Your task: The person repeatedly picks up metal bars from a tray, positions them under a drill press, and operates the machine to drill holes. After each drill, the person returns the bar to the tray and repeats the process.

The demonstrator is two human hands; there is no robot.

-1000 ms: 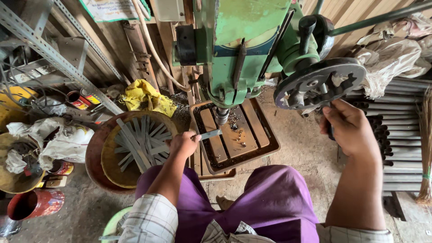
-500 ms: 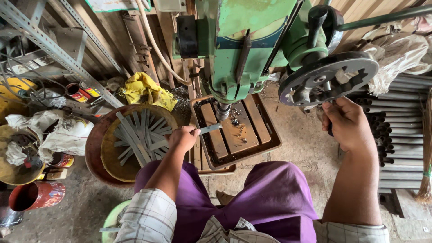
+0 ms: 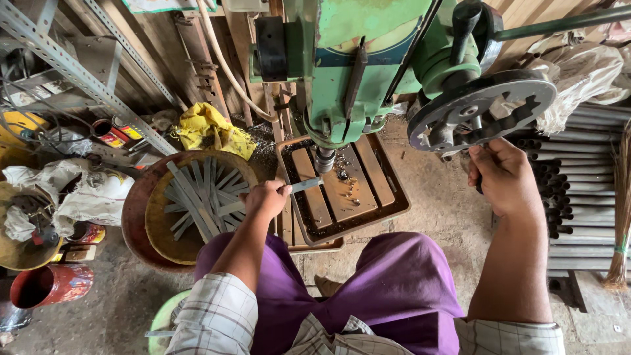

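While I look down over the purple trousers (image 3: pixel 388 289), I see my left hand (image 3: pixel 266 199) closed around one end of a flat metal strip (image 3: pixel 307 185). The other end of the strip lies on the wooden slats of the drill table (image 3: pixel 388 197), just under the drill chuck (image 3: pixel 324 160). Small metal chips are scattered on the slats near the strip. My right hand (image 3: pixel 503 177) is clenched on a dark handle below the round black wheel (image 3: pixel 483 112) at the side of the green drill press (image 3: pixel 368 59).

Just beside the left hand stands a rusty round pan (image 3: pixel 135 217), and a smaller yellowish bowl (image 3: pixel 161 230) sits inside it. The bowl holds many grey metal strips (image 3: pixel 200 194), which lie crossed over each other. At the lower left stands a red can (image 3: pixel 52 284); I cannot tell what is in it. Above it lies a white sack (image 3: pixel 98 194) next to another shallow pan (image 3: pixel 20 253) with cloth in it.

Farther away, a yellow rag (image 3: pixel 207 128) lies on the floor behind the bowl. At the right, a stack of grey pipes (image 3: pixel 585 190) lies beside the machine.
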